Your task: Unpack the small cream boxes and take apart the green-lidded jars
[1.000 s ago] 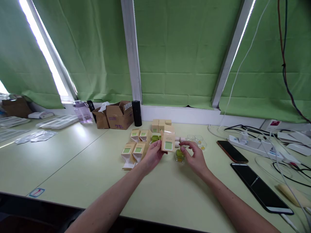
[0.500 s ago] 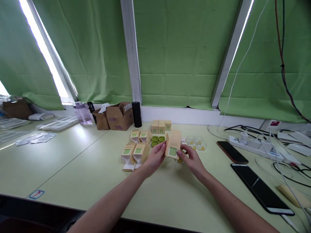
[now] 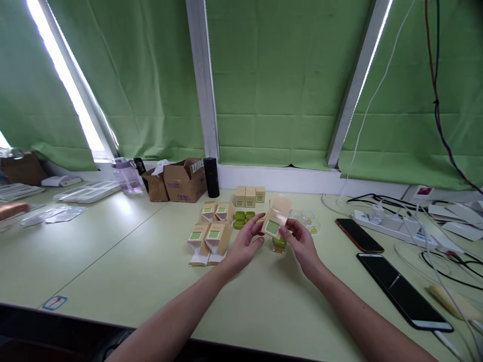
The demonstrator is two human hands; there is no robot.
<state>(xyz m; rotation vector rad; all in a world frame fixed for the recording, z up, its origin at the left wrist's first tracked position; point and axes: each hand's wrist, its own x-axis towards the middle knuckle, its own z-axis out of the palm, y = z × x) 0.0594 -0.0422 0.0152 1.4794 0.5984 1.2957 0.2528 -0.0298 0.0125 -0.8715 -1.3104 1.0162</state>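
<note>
My right hand (image 3: 303, 246) pinches a tan paper box (image 3: 272, 227) by its lower right edge, thumb in front. The box has a green window label, and its top flap stands up. My left hand (image 3: 243, 246) is at the box's left side, thumb and fingers apart; whether its fingertips touch the box I cannot tell. Below the box, a small jar with a green lid (image 3: 279, 245) stands on the table. Several green-lidded jars (image 3: 240, 221) are grouped behind my left hand. Open tan boxes (image 3: 213, 235) stand to the left, their lower flaps out.
Closed tan boxes (image 3: 249, 196) stand at the back. Clear plastic cups (image 3: 311, 223) sit behind my right hand. Two phones, one a large black phone (image 3: 403, 289), and a power strip (image 3: 392, 226) lie right. A cardboard box (image 3: 184, 181) and black cylinder (image 3: 212, 177) stand back left. Another person's hand (image 3: 14, 210) shows far left.
The tan box has risen and tilted to the right, uncovering the jar below it. My left thumb has come away from the box. Another person's hand has appeared at the far left.
</note>
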